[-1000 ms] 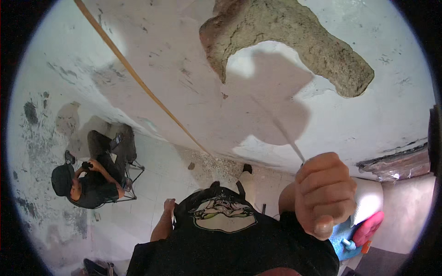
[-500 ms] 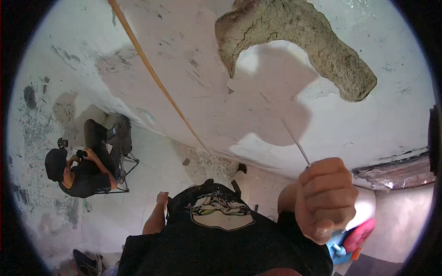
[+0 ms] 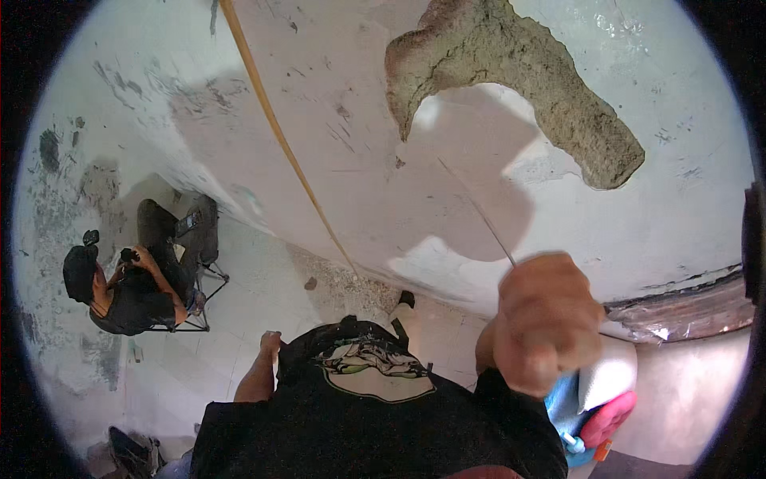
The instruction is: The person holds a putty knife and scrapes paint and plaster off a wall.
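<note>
My right hand (image 3: 546,323) is raised before the pale wall, its fist closed round a tool with a thin metal shaft (image 3: 479,209). The fist hides the tool's handle. The shaft points up and left, its far end beside the lower left tip of a rough, arched, grey-brown bare patch (image 3: 511,68) in the wall's plaster. Whether that end touches the wall I cannot tell. My left hand (image 3: 271,343) hangs low beside my dark shirt, away from the wall; its fingers are mostly hidden.
A long thin tan pole (image 3: 275,128) slants down the wall to crumbled debris (image 3: 343,291) on the floor. At left, a person in dark clothes (image 3: 148,287) sits on a folding stool holding a small black device. A pink item (image 3: 610,419) and white bag (image 3: 610,375) lie at lower right.
My right hand and the shaft have shifted slightly left in view, the fist now blurred. The whole view has shifted a little. My left hand stays low at my side.
</note>
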`<state>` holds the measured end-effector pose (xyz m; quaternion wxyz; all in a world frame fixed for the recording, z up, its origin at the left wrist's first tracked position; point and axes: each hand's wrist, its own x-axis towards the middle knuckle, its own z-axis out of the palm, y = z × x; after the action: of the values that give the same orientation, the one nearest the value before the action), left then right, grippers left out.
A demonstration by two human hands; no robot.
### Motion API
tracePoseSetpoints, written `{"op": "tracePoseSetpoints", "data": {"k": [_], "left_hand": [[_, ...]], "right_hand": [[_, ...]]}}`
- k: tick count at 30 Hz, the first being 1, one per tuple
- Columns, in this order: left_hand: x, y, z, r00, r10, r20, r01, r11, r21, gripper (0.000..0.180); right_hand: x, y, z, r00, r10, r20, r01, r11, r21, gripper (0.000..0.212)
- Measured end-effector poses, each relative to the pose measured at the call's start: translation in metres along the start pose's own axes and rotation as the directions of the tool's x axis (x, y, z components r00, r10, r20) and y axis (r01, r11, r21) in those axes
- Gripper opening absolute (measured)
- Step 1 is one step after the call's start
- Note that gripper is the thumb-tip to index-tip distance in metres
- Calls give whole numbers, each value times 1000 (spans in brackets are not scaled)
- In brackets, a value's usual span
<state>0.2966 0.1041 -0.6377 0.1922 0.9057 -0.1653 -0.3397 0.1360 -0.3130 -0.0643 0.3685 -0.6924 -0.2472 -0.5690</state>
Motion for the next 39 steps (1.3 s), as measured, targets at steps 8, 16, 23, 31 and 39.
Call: {"op": "tracePoseSetpoints", "data": {"k": [8,16,23,31,39], "left_hand": [[8,-21,6,961,271,49,-269,884,382,15],[6,-29,8,977,206,53,-212,926,312,14],[18,-22,14,936,346,67,-346,866,362,12],[28,-35,34,953,304,-3,-285,897,338,11],[17,-40,45,984,140,-111,-161,965,-208,12]], "right_hand": [[-11,-6,11,959,235,-160,-281,691,-666,31],[-10,15,10,961,209,-181,-240,956,-169,28],[10,-14,-8,973,193,125,-145,938,-314,20],[3,6,17,997,69,-46,-81,923,-376,28],[-4,6,11,988,145,-44,-151,960,-236,32]]}}
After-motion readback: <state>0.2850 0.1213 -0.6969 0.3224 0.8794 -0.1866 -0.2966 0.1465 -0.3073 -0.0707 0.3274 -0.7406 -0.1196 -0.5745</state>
